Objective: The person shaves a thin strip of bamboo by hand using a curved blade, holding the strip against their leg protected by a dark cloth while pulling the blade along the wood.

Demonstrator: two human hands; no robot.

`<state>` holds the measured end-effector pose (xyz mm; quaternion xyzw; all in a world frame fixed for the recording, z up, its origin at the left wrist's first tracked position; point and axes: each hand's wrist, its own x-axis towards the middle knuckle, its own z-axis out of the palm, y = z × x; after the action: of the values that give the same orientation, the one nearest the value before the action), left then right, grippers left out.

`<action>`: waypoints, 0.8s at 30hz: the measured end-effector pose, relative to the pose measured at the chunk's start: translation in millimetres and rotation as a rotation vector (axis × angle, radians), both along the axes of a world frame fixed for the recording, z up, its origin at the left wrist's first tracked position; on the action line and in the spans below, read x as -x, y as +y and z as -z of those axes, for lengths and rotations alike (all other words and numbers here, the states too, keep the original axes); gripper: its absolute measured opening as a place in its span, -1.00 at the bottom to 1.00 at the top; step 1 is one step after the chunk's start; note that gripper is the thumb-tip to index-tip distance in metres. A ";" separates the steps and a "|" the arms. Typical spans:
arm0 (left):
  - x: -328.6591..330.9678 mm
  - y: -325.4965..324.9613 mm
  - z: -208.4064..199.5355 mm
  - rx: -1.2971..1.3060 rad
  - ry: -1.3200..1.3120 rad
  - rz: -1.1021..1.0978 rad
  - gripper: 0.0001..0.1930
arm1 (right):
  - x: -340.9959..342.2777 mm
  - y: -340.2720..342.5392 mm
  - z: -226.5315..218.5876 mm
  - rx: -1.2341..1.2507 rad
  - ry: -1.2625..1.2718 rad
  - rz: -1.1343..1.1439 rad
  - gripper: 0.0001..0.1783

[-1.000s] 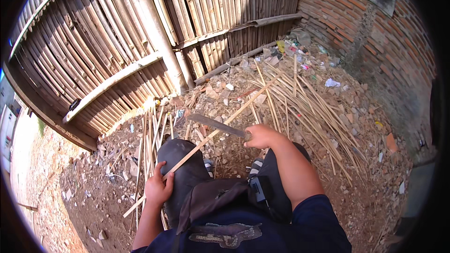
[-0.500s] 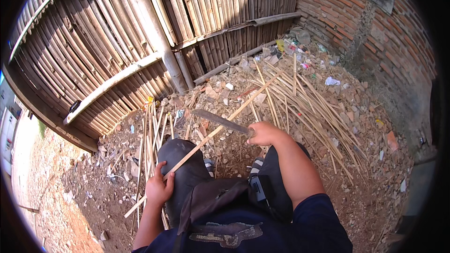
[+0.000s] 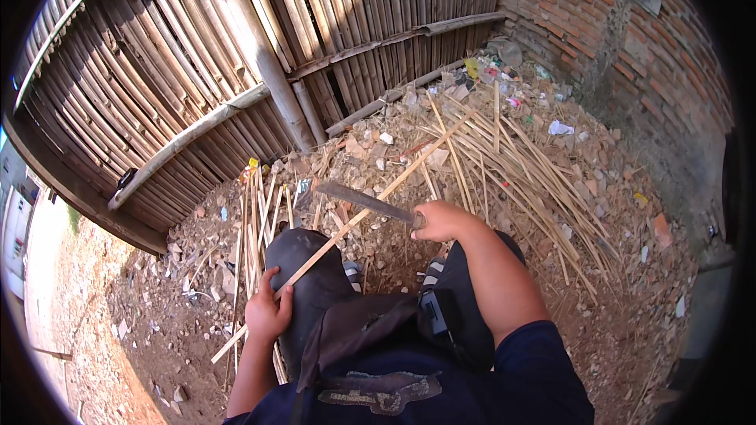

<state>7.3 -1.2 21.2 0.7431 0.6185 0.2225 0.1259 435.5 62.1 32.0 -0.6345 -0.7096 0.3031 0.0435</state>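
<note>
A long, pale bamboo strip (image 3: 386,190) runs slantwise from beside my left thigh up toward the far right. My left hand (image 3: 268,308) grips it near its lower end, thumb on top, next to my left knee. In my right hand (image 3: 438,221) is the handle of a machete (image 3: 368,201), held above my right knee. Its dark, worn blade points left and crosses the strip near the strip's middle; whether the edge touches the wood I cannot tell.
Several strips (image 3: 253,212) lie left of my left knee, and a larger pile of strips (image 3: 535,189) spreads over the rubble at the right. A bamboo fence (image 3: 181,71) stands ahead, meeting a brick wall (image 3: 567,8) at the right. Litter (image 3: 512,83) is scattered near that corner.
The machete and my right hand have shifted slightly left. The blade still crosses the strip, and my left hand keeps its grip in nearly the same place.
</note>
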 end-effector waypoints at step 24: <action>0.8 -0.8 5.7 -0.084 -0.032 0.032 -0.53 | -3.4 -3.7 -13.1 -0.022 0.093 -0.108 -0.39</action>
<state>6.5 -2.0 15.5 0.7539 0.5945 0.2581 0.1078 438.9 58.4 45.1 -0.5799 -0.7434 0.3265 0.0669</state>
